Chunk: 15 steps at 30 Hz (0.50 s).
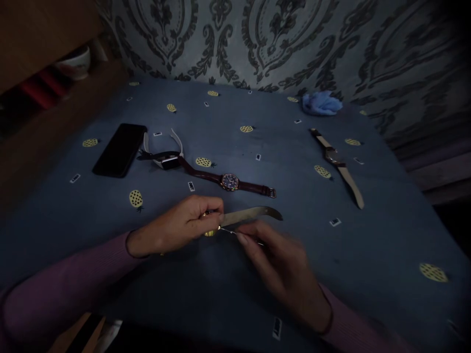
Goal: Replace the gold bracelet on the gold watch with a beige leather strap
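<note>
My left hand (184,223) is closed on a gold-coloured watch (210,231), whose pale strap (250,214) sticks out to the right and curves down at its dark tip. Between the thumb and fingers of my right hand (279,262) is a thin metal tool (230,231), its point at the watch's right edge. Just beyond my hands lies a watch with a brown strap (230,182). Its left end meets a smartwatch with a white strap (170,161).
A black phone (120,150) lies at the left. Another watch with a beige strap (334,157) rests at the right, and a crumpled blue cloth (321,103) sits near the wall. Beside the patterned blue tabletop (228,117), a shelf at the left holds a bowl (75,64).
</note>
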### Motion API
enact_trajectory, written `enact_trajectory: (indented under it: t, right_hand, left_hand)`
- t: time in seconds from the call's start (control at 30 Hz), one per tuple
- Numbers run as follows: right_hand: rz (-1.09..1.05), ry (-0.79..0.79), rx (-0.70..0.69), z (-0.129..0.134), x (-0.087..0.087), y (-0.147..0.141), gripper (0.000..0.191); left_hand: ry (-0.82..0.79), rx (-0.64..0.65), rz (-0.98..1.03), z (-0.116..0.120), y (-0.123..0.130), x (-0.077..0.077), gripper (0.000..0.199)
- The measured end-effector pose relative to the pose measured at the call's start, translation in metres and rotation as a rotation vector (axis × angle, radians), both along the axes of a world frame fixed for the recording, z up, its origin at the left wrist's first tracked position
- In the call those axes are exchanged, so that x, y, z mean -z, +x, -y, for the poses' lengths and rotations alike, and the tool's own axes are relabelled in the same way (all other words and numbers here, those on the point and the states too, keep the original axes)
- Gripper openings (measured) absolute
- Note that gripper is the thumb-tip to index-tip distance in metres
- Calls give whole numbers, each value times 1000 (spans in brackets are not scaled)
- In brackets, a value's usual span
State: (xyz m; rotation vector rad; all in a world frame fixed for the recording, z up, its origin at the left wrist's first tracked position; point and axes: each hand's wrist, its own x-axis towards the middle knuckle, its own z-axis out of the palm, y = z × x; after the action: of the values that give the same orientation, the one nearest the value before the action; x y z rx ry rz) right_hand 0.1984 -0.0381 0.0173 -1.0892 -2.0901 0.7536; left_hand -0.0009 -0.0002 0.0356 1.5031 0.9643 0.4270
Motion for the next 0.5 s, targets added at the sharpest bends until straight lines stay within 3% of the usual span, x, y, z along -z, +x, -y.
enact_trajectory:
  t: [0.5]
  right_hand:
    - [87, 197, 30, 1, 3, 0, 17]
  left_hand:
    - [-14, -4, -27, -1, 2, 0, 26]
